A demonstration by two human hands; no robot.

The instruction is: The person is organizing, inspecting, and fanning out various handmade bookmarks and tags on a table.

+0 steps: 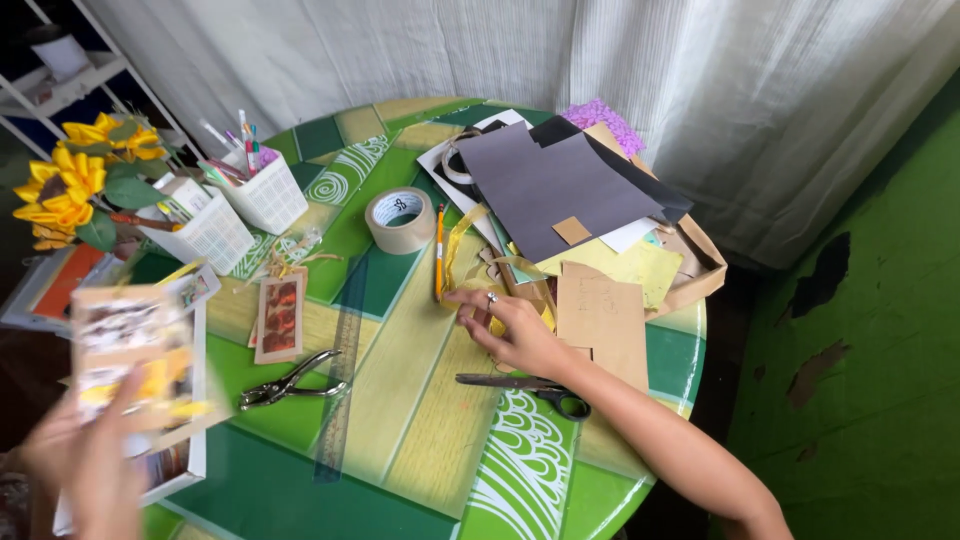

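Right hand touches yellow ribbon; left hand holds a card.

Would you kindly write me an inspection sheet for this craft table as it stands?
Surface: round green patterned table.
Job's things: yellow ribbon under right hand; blurred card in left hand.
Clutter: tape roll, pencil, scissors, hole punch, paper pile, white baskets.
Grippers: left hand holds card; right hand touches ribbon.
Cables: nothing seen.
Surroundings: white curtain, sunflowers.
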